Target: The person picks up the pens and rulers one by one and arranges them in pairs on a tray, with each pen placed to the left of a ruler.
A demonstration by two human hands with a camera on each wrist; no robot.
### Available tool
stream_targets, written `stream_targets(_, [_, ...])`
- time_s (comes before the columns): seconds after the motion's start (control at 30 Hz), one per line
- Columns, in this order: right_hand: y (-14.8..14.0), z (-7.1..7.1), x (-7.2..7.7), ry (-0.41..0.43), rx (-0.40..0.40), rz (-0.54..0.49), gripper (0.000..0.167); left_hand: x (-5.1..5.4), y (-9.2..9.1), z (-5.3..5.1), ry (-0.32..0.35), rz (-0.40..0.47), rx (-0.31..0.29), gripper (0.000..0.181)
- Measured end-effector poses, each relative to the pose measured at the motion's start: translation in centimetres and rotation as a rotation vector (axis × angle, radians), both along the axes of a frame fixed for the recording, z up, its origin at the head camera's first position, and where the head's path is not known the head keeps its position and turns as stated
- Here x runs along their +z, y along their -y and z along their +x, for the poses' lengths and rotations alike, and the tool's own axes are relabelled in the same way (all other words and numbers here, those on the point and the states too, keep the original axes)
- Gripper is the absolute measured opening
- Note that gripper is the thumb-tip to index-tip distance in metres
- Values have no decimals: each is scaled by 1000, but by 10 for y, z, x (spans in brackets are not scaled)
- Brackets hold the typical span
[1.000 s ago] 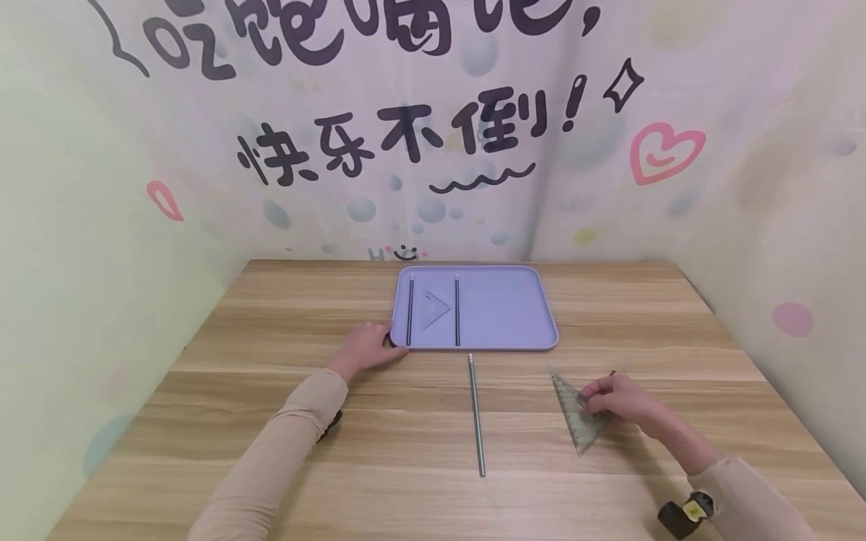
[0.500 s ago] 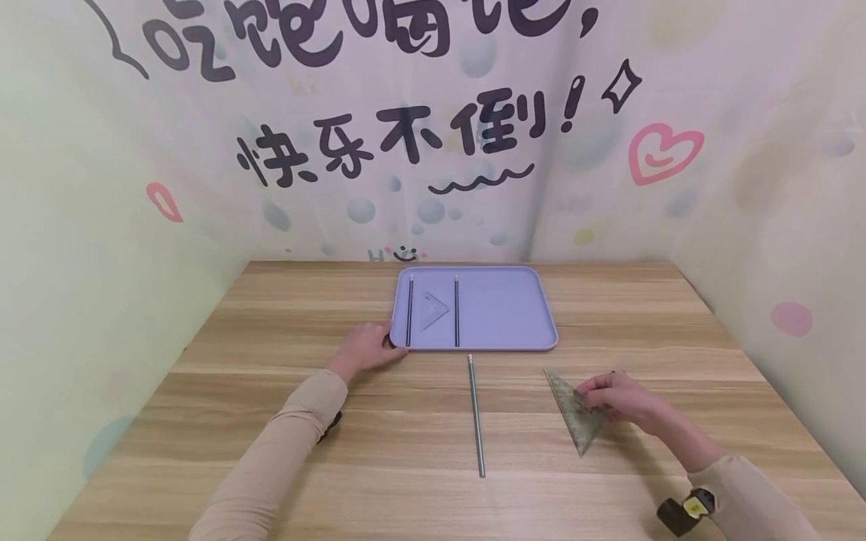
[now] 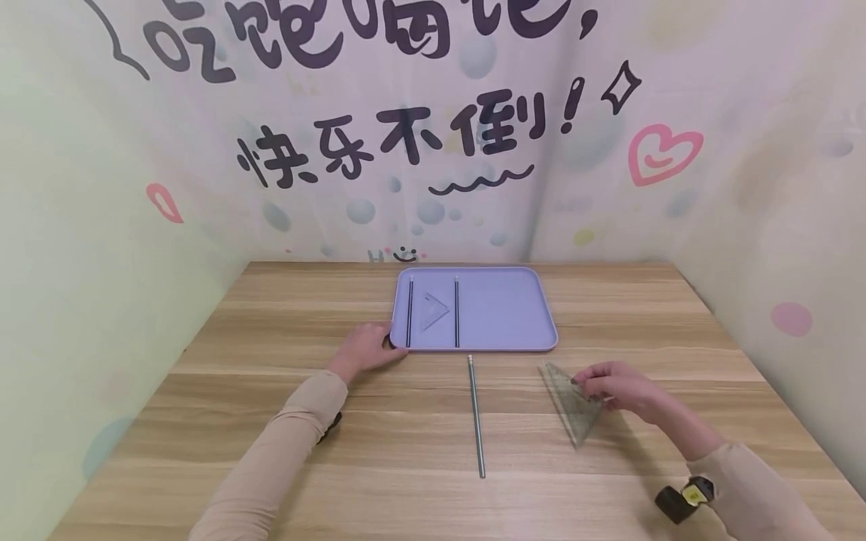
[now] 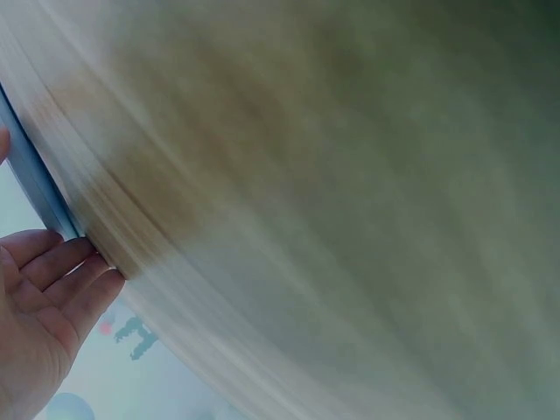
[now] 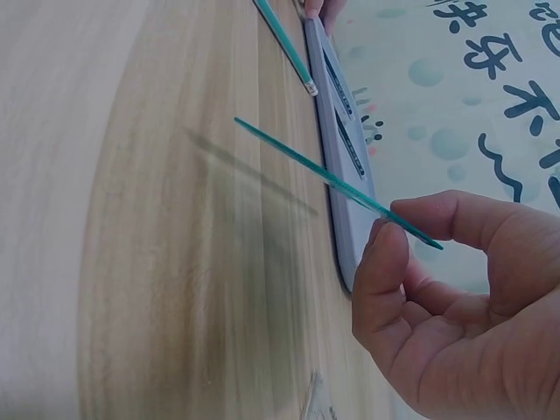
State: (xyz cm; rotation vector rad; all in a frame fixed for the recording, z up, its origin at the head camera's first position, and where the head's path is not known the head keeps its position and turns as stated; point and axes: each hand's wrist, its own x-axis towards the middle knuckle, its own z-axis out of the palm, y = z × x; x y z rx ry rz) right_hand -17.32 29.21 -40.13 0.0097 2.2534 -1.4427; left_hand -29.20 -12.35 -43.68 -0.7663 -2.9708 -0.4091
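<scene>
My right hand [image 3: 625,391] pinches a clear greenish set square [image 3: 573,402] by one side, tilted above the table. In the right wrist view the set square [image 5: 306,166] shows edge-on between thumb and index finger, with its shadow below. My left hand [image 3: 368,347] holds the near left corner of a lilac tray [image 3: 507,312], thumb along the front, fingers at the left side. Inside the tray lie two dark pencils [image 3: 409,312], with a smaller clear set square [image 3: 434,310] between them. A grey-green pencil [image 3: 476,417] lies on the table in front of the tray.
The wooden table [image 3: 271,315] meets a printed cloth wall [image 3: 325,218] right behind the tray. At the bottom of the right wrist view, a clear pointed piece [image 5: 317,402] lies on the table, partly cut off.
My right hand has shifted slightly left and up with the set square, which has tilted more. My left hand, the tray and the pencils stay as they were.
</scene>
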Motion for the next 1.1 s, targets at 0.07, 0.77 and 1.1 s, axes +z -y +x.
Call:
stream_targets(0.07, [1, -2, 1, -2, 6, -10, 32, 0, 0, 0, -12, -10, 2, 44])
stream_targets(0.77, [12, -19, 9, 3, -21, -74, 31, 1, -1, 0, 8, -17, 22, 48])
stream_targets(1.1, [17, -29, 8, 18, -32, -111, 23, 1, -1, 1, 7, -36, 20, 49])
